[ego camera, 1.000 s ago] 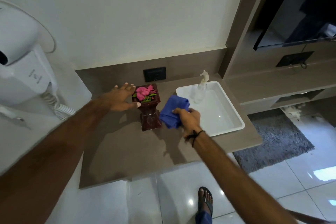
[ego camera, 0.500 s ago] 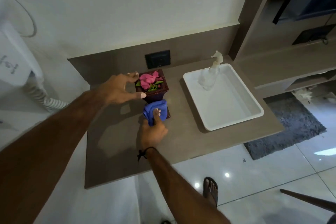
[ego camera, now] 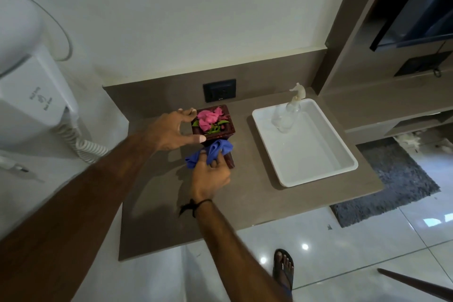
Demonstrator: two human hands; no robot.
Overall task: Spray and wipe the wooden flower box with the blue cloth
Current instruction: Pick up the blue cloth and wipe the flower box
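Note:
A dark wooden flower box (ego camera: 226, 130) with pink flowers and green leaves stands on the brown counter (ego camera: 245, 203) near the back wall. My left hand (ego camera: 171, 130) grips the box's left rim, thumb on the near edge and fingers at the far corner. My right hand (ego camera: 209, 175) presses a bunched blue cloth (ego camera: 213, 151) against the box's near face, below the rim. The cloth hides most of that face. A clear spray bottle (ego camera: 286, 115) with a pale trigger head stands upright in the white tray, well to the right of both hands.
A white rectangular tray (ego camera: 318, 162) lies on the counter's right half. A black wall socket (ego camera: 219, 89) sits behind the box. A white wall-mounted hair dryer (ego camera: 29, 95) with a coiled cord hangs at left. Below are a glossy tiled floor, a grey rug (ego camera: 392, 184) and my sandalled foot (ego camera: 283, 268).
My right hand carried the cloth from the box's right side to its near face, where it now presses. My left hand closed onto the box's rim. The camera tilted down.

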